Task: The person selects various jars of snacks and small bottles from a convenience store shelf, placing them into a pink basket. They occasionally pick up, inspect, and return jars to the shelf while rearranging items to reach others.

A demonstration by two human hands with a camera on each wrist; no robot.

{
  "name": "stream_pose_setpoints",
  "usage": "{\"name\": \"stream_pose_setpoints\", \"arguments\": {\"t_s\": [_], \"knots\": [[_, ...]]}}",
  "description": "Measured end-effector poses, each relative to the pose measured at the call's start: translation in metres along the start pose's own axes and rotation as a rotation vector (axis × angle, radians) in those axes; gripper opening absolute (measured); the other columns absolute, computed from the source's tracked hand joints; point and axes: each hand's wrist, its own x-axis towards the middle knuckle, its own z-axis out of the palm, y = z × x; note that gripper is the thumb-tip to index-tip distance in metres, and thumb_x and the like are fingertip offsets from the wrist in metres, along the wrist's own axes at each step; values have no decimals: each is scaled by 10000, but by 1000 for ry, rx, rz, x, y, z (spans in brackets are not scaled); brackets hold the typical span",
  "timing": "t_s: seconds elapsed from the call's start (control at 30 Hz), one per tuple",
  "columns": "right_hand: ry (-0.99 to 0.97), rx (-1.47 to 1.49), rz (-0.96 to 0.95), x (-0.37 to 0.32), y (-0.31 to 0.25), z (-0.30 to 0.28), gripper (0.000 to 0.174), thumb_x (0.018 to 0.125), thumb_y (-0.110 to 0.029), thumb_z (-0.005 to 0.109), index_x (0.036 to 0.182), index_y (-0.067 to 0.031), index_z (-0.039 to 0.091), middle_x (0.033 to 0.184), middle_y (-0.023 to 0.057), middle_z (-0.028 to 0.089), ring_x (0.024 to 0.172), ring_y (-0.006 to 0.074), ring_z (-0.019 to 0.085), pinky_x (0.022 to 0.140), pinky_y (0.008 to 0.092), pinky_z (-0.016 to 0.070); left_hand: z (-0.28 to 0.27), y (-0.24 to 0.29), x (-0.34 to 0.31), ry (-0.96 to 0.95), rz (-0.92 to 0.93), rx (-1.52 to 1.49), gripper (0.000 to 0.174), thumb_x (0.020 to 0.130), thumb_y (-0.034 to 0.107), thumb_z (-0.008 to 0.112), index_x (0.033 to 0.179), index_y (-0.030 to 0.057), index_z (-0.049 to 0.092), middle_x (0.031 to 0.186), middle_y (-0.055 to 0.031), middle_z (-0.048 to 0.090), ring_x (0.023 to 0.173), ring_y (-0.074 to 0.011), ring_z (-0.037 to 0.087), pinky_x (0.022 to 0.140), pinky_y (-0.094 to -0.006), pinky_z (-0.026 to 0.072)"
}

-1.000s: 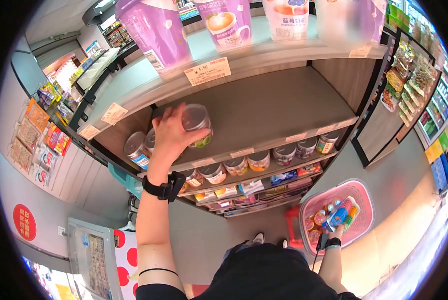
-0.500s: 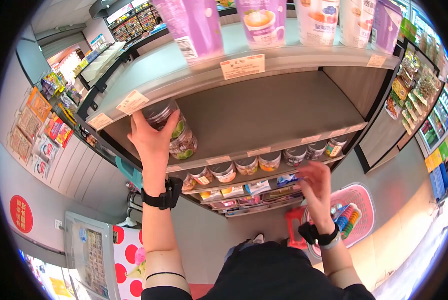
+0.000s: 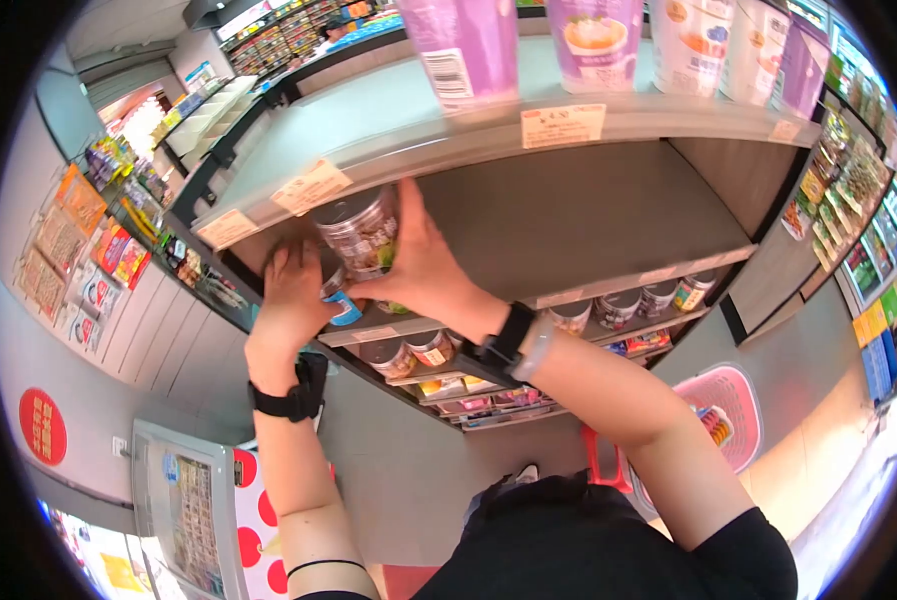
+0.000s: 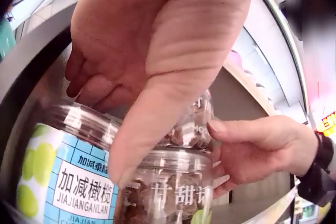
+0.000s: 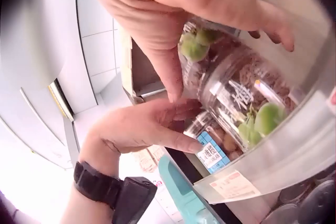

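In the head view, a clear jar with a dark lid [image 3: 354, 228] stands on another jar at the left end of the middle shelf. The right hand [image 3: 434, 265] grips this upper jar, thumb on the near side and fingers on its right. Beside the stack is a blue-labelled jar [image 3: 345, 308]; the left hand [image 3: 291, 305] reaches round its left side. Its thumb lies against the blue label [image 4: 79, 176] in the left wrist view, fingers behind the lid. Green fruit shows on the lower jar [image 5: 247, 100] in the right wrist view.
Purple and white cups [image 3: 594, 45] stand on the upper shelf, whose tagged front edge [image 3: 439, 155] overhangs the hands. More lidded jars [image 3: 619, 305] line the shelf below. A pink basket [image 3: 744, 400] is at the lower right, by a red stool [image 3: 606, 460].
The right hand has come from the basket up to the shelf and taken hold of the upper jar. The left hand has let go of that jar and moved down-left to the blue-labelled one.
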Motion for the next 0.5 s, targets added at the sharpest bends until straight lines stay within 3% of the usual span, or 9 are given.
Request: {"name": "stream_pose_setpoints", "arguments": {"t_s": [0.07, 0.1, 0.17, 0.2, 0.23, 0.27, 0.4, 0.5], "knots": [[33, 141, -62, 6, 13, 18, 1229, 569, -178, 826, 1448, -228, -31, 1329, 292, 313, 1189, 523, 353, 919, 647, 332, -6, -3, 15, -186, 5, 57, 875, 539, 236, 793, 1261, -57, 393, 1195, -236, 505, 1190, -368, 422, 1006, -452, 297], [56, 152, -92, 7, 15, 23, 1225, 566, -168, 823, 1449, -226, -24, 1302, 289, 335, 1168, 524, 369, 904, 651, 341, -1, -7, 18, -208, 39, 56, 817, 472, 297, 810, 1161, -23, 510, 1138, -211, 532, 1154, -352, 449, 979, -455, 307], [78, 139, -60, 5, 14, 21, 1205, 562, -142, 812, 1448, -228, 0, 1257, 281, 372, 1136, 522, 393, 877, 658, 355, -5, -2, 24, -229, 55, 144, 567, 464, 280, 810, 952, 38, 653, 1048, -152, 570, 1103, -317, 477, 919, -476, 318], [73, 126, 3, 1, 5, 15, 1190, 560, -126, 804, 1448, -232, 19, 1238, 277, 386, 1125, 518, 401, 866, 661, 361, -9, -2, 27, -296, 39, 65, 596, 451, 270, 815, 987, 69, 650, 1058, -129, 574, 1115, -296, 472, 902, -484, 325], [43, 88, 57, -4, -4, 6, 1145, 563, -119, 776, 1445, -195, 49, 1245, 276, 389, 1134, 508, 397, 903, 599, 370, -13, 0, 29, -378, -6, 39, 648, 447, 260, 819, 1041, 88, 627, 1116, -129, 548, 1129, -293, 470, 916, -517, 312], [7, 54, 108, -7, -10, -3, 1103, 566, -113, 747, 1442, -157, 79, 1253, 276, 392, 1144, 497, 394, 940, 536, 380, -17, 7, 25, -287, -39, -32, 687, 465, 222, 814, 1099, 87, 588, 1171, -138, 514, 1142, -334, 461, 926, -568, 293], [45, -27, 121, -14, -6, -32, 1101, 558, -106, 756, 1434, -149, 92, 1219, 282, 415, 1122, 501, 415, 931, 512, 399, -8, 21, 17, -81, -39, -287, 706, 511, 160, 793, 1152, 14, 536, 1151, -161, 487, 1067, -373, 498, 907, -502, 378], [311, 124, -12, -10, 10, -62, 1074, 549, -119, 788, 1399, -79, 132, 1143, 281, 490, 1101, 460, 485, 939, 418, 425, -3, 30, 14, 54, -57, -356, 730, 545, 140, 783, 1199, -26, 506, 1117, -168, 482, 1028, -344, 527, 869, -412, 434]]}}
